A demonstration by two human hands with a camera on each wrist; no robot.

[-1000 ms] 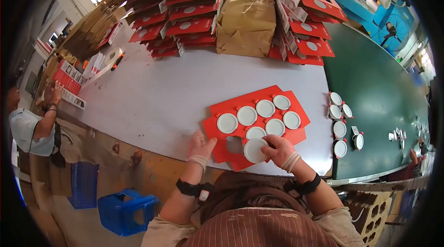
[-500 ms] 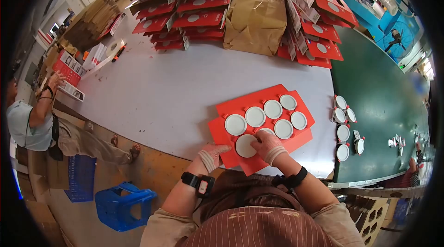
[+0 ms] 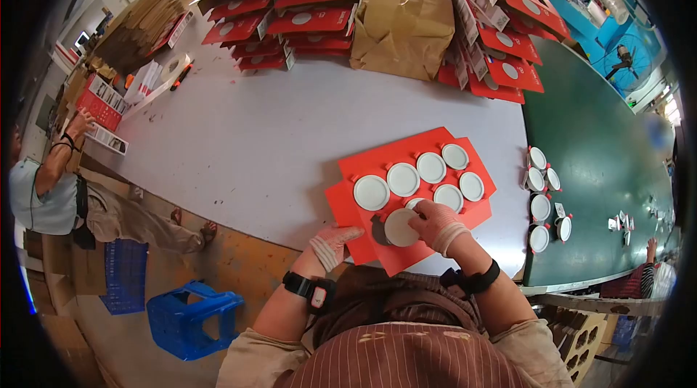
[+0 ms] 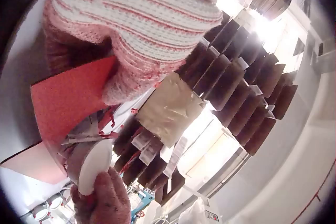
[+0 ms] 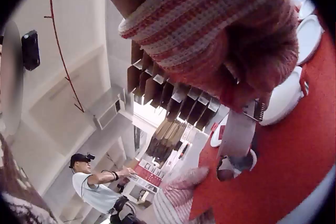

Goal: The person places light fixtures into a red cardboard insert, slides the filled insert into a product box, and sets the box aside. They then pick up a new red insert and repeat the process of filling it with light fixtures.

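Observation:
A red cardboard sheet (image 3: 385,259) lies at the table's front edge, with several white round discs (image 3: 372,193) set in it in two rows. My left hand (image 3: 335,243) grips its left corner, thumb and fingers on either side of the card (image 4: 73,98) in the left wrist view. My right hand (image 3: 441,227) pinches the right side of another white disc (image 3: 400,227), which is tilted beside a dark round hole in the sheet. The right wrist view shows this disc's grey body (image 5: 239,136) above the hole, below my right hand (image 5: 236,50).
Loose white round pieces (image 3: 539,206) stand on the green surface (image 3: 581,127) at right. Stacked red cartons (image 3: 312,21) and a brown wrapped package (image 3: 403,21) line the table's back. Another person (image 3: 51,192) handles a red and white box at left; a blue stool (image 3: 192,319) is below.
The disc in my right hand was right of the hole, then covered it; now it is shifted right and tilted, baring the hole. My left hand keeps its grip on the sheet's corner.

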